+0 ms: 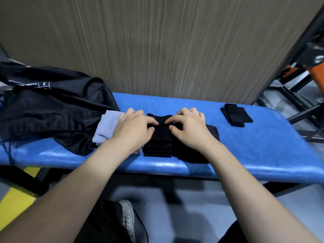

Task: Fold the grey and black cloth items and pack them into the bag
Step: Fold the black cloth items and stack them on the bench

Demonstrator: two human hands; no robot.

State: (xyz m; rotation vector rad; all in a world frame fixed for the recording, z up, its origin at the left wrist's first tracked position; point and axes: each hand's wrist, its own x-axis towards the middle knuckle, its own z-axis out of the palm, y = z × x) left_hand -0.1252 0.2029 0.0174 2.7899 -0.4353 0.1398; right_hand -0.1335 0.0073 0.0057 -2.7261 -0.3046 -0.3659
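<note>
1. At the middle of the bench (254, 146), the fingers (172, 128) of the right hand (189, 127) are curled and pinch the upper fold of the black cloth (157, 144).
2. Fingers of the left hand (135, 127) are likewise curled; their tips press and pinch the same fold from the other side, so that the two hands nearly meet over the cloth's far edge.
3. Black cloth: a folded stack lying flat on the bench under both hands, its layered edges showing toward the near rim.
4. Grey cloth (107, 125): folded, lying on the bench just beside the black cloth on the left, partly covered by the left hand and wrist.
5. Bag (52, 109): black, slack and crumpled, resting on the left end of the bench, touching the grey cloth; white lettering shows on its upper part.
6. Second black cloth (235, 116): a small folded piece lying alone near the right far edge of the bench, well apart from the hands.
7. Bench: blue padded top, set against a wood-grain panel (175, 50).
8. Metal frame (298, 102) with orange parts stands to the right, beyond the bench.
9. White shoe (128, 216) on the grey floor below.
</note>
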